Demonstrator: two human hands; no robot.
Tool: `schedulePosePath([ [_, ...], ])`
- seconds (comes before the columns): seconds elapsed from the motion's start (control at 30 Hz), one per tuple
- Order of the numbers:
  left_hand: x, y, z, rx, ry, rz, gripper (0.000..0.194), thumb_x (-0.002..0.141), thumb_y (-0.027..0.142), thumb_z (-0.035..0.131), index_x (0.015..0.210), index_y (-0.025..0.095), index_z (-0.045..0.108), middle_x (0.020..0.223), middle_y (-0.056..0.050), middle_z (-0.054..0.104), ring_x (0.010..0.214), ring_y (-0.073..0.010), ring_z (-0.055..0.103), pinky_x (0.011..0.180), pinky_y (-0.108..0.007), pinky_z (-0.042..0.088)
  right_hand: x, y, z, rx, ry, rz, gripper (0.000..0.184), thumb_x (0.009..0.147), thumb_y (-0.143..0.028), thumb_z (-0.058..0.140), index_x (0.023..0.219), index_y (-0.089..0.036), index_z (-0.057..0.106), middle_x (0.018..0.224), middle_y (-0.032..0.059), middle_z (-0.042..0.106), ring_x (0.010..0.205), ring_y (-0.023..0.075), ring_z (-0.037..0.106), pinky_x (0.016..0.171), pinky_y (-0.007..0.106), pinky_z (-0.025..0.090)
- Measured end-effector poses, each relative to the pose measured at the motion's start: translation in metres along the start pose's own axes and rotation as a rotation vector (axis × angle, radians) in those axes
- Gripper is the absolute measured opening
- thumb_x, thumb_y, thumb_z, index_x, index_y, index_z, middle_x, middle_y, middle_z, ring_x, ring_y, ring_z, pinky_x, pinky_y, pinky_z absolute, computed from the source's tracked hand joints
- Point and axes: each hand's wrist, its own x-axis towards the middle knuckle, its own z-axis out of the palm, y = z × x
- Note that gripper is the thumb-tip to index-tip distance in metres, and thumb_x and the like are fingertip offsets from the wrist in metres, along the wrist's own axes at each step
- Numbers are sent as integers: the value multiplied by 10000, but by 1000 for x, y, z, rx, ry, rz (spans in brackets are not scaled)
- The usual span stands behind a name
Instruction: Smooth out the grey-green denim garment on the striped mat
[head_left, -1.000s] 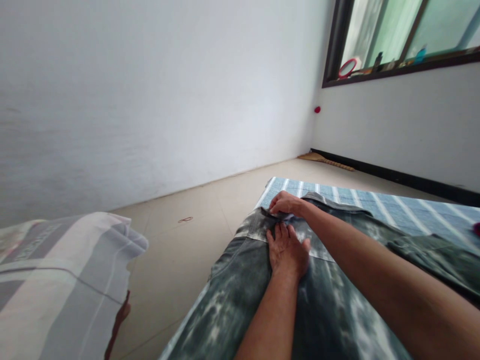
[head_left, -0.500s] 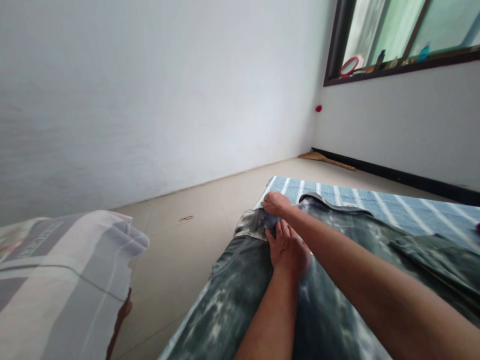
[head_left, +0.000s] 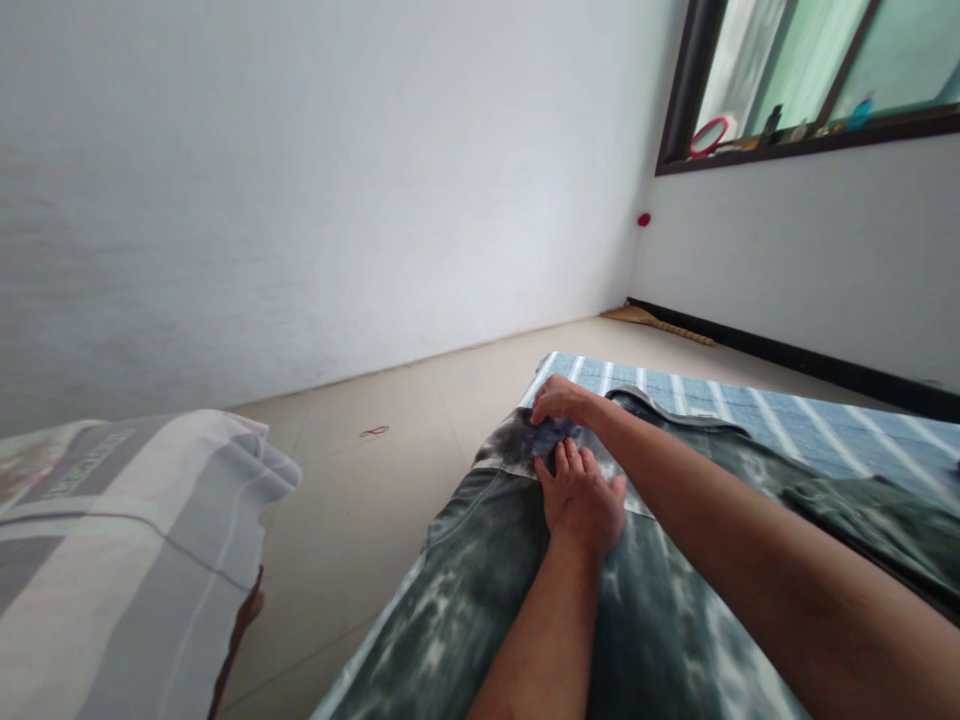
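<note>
A mottled dark green and grey garment [head_left: 465, 590] lies spread on a blue-and-white striped bed cover [head_left: 720, 395]. Whether it is a jacket or trousers I cannot tell. Its far left part is folded back into a paler band. My left hand [head_left: 581, 500] rests flat on the cloth beside this band, fingers apart. Just beyond it, my right hand [head_left: 556, 400] has its fingers curled and pinches the garment's far edge. A curved, thicker edge of the garment [head_left: 667, 412] lies right of my right wrist, and more folded cloth lies farther right.
At the left stands something covered with a grey-and-white striped cloth [head_left: 150, 540]. Tiled floor [head_left: 352, 530] runs between it and the bed, with a small thin loop [head_left: 374, 432] on it. Beyond are a white wall [head_left: 337, 200] and a window sill holding a red-rimmed mirror [head_left: 709, 137].
My right hand has shifted slightly right, its fingers more curled on the cloth edge. My left hand stays almost in place. The view has turned very slightly.
</note>
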Motion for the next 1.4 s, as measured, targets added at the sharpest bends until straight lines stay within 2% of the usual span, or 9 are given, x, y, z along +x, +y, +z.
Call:
schedulePosePath([
  [0.2,1,-1,0,-7,-8,-3,558,903,459,332,1333,133,474,1459,-149,404,1345,-295,334,1097,-582,208,-3,4,3,172,37,61,311,877,-435,576,786,-138,603,669,-20,591,485,70,469,465,206,379],
  [0.4,1,-2,0,-5,-40,13,585,890,438,335,1364,108,433,1467,-160,388,1352,-297,313,1100,-588,195,3,2,10,205,68,113,240,833,-364,629,798,-127,632,723,11,628,531,91,507,484,215,381],
  [0.63,2,-2,5,-14,12,8,574,905,441,335,1349,97,454,1448,-164,416,1335,-299,340,1089,-591,214,-4,3,6,186,-72,-64,189,731,-323,720,714,-144,661,639,-25,616,523,82,496,485,193,377],
  [0.87,1,-1,4,-27,45,2,558,907,458,341,1325,120,490,1416,-153,463,1307,-302,376,1072,-569,248,-21,-16,-4,-96,-180,-214,104,623,-166,765,693,-147,691,533,-52,589,543,96,537,524,182,392],
  [0.93,0,-1,3,-27,29,-3,564,913,456,329,1340,118,476,1429,-152,446,1320,-300,362,1085,-571,224,-22,-23,-6,-203,-128,-251,124,616,-137,754,728,-143,701,594,-24,635,608,130,585,555,194,406],
  [1.0,0,-1,2,-21,-10,-4,561,918,447,319,1355,125,464,1454,-145,414,1348,-296,326,1098,-577,197,-23,-29,-7,-301,-14,-294,160,666,-132,702,826,-142,705,760,36,693,751,185,632,625,221,429],
  [1.13,-1,-3,1,11,-74,55,557,919,418,330,1409,164,402,1486,-122,370,1395,-307,236,1111,-598,157,-24,-33,-1,-452,203,-384,250,779,-123,557,1005,-147,659,1083,144,658,1060,272,584,809,301,425],
  [1.23,0,-6,1,14,-82,97,562,912,386,357,1444,204,339,1498,-104,351,1390,-332,239,1096,-630,177,-22,-29,7,-522,239,-413,234,810,-137,531,1017,-158,638,1103,153,647,1082,280,577,826,319,429],
  [1.4,1,-7,0,-2,-82,106,552,897,404,406,1430,265,369,1489,-73,371,1385,-363,238,1089,-655,187,-12,-26,21,-560,242,-374,252,855,-155,503,1090,-166,591,1044,145,664,975,264,634,747,317,463],
])
